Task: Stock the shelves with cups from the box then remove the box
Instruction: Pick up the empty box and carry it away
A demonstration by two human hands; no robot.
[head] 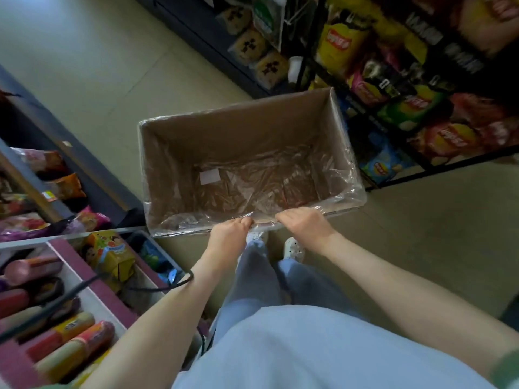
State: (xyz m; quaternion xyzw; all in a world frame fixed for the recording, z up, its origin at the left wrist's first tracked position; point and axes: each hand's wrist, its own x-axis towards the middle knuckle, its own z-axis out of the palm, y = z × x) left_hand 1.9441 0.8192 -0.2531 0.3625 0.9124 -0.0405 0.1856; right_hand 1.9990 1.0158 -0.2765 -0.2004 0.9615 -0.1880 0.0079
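both hands (269, 230) grip near rim of box (241, 127).

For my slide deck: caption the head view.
Left hand and right hand grip the near rim of an empty plastic-lined cardboard box between snack shelves.

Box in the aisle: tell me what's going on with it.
A person stands in a shop aisle and grips the near rim of the open cardboard box with the left hand and the right hand. No cups show inside, only the clear plastic liner and a white slip on the bottom. Chip bags fill the rack to the right. The stocking looks done, and the box seems ready to be taken away.
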